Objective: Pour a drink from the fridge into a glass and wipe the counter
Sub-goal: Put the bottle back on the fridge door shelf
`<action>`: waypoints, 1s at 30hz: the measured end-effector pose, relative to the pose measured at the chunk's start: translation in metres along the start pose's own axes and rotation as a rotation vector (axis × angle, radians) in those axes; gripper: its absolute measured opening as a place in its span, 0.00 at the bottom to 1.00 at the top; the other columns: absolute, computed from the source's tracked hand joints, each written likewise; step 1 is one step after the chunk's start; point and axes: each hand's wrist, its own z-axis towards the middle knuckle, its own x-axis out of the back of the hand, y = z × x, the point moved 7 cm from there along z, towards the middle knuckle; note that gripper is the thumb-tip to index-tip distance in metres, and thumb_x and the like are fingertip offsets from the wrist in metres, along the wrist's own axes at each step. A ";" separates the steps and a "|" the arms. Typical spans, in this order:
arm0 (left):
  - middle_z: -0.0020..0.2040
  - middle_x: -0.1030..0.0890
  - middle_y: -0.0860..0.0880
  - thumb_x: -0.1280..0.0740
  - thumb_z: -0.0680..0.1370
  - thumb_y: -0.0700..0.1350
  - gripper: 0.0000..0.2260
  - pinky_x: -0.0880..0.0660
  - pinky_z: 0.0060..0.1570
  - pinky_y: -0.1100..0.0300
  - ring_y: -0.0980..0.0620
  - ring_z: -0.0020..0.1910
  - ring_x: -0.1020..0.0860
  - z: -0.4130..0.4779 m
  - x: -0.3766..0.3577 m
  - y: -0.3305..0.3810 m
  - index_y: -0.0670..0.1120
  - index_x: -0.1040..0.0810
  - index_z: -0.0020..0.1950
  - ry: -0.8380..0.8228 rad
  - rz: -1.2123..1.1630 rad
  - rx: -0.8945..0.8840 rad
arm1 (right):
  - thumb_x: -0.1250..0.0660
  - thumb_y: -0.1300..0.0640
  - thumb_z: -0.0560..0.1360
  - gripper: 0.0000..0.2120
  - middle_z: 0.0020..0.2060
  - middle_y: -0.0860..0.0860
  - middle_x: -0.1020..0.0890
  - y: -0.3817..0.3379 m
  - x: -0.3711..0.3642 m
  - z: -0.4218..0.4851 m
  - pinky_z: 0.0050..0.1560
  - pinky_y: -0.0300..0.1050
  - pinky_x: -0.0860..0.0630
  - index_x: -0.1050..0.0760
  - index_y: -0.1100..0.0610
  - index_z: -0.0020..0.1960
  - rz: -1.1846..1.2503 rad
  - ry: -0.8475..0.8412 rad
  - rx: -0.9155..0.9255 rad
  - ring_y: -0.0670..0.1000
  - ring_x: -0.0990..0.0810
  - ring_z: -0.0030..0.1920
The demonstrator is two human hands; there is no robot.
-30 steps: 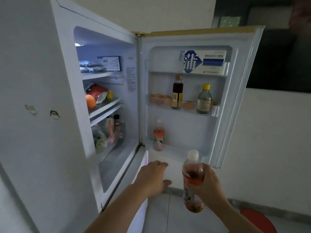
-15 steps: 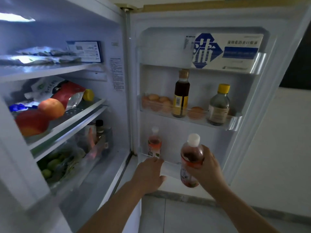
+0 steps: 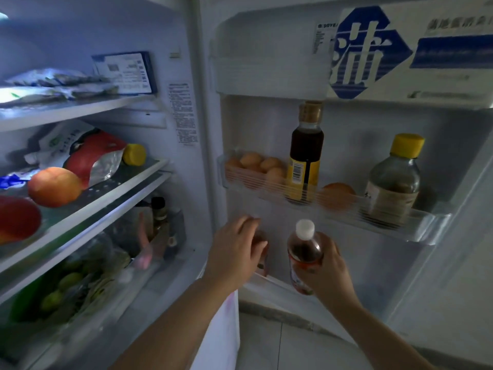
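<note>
The right hand (image 3: 329,271) grips a smooth, round plastic bottle (image 3: 304,253). The left hand (image 3: 234,253) covers another bottle (image 3: 263,259) on the door shelf (image 3: 274,283), and I can't tell if it grips.

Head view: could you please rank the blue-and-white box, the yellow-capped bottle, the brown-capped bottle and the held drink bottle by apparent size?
1. blue-and-white box
2. yellow-capped bottle and brown-capped bottle: alike, one wider, one taller
3. drink bottle, smallest, though the right hand covers part

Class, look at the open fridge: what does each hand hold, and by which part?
The right grip holds the white-capped drink bottle round its middle. The left grip covers the top of a second bottle; whether it grasps cannot be told.
</note>
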 end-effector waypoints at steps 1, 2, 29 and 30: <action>0.61 0.23 0.45 0.39 0.77 0.54 0.19 0.22 0.57 0.54 0.46 0.58 0.22 0.006 0.009 0.003 0.46 0.28 0.64 0.107 0.007 -0.042 | 0.25 0.59 0.66 0.27 0.50 0.47 0.29 0.004 -0.003 0.004 0.49 0.40 0.33 0.32 0.52 0.62 -0.003 0.010 -0.008 0.48 0.29 0.47; 0.60 0.22 0.44 0.40 0.77 0.54 0.19 0.22 0.55 0.53 0.45 0.57 0.22 0.010 0.018 0.006 0.45 0.29 0.63 0.215 0.010 -0.085 | 0.25 0.60 0.66 0.27 0.50 0.48 0.29 0.008 -0.006 0.008 0.49 0.40 0.33 0.31 0.53 0.62 -0.007 0.023 -0.011 0.48 0.28 0.47; 0.68 0.26 0.45 0.38 0.74 0.56 0.28 0.38 0.72 0.46 0.45 0.69 0.31 0.062 0.029 0.002 0.46 0.37 0.71 0.357 0.098 -0.296 | 0.23 0.58 0.63 0.29 0.47 0.47 0.21 0.054 -0.070 0.033 0.49 0.45 0.26 0.30 0.50 0.61 0.089 0.067 -0.252 0.52 0.22 0.50; 0.68 0.26 0.45 0.38 0.74 0.55 0.28 0.38 0.72 0.46 0.45 0.69 0.32 0.061 0.028 0.001 0.46 0.37 0.71 0.356 0.096 -0.297 | 0.23 0.58 0.63 0.29 0.47 0.47 0.21 0.055 -0.069 0.033 0.48 0.44 0.26 0.30 0.51 0.60 0.092 0.065 -0.260 0.52 0.22 0.49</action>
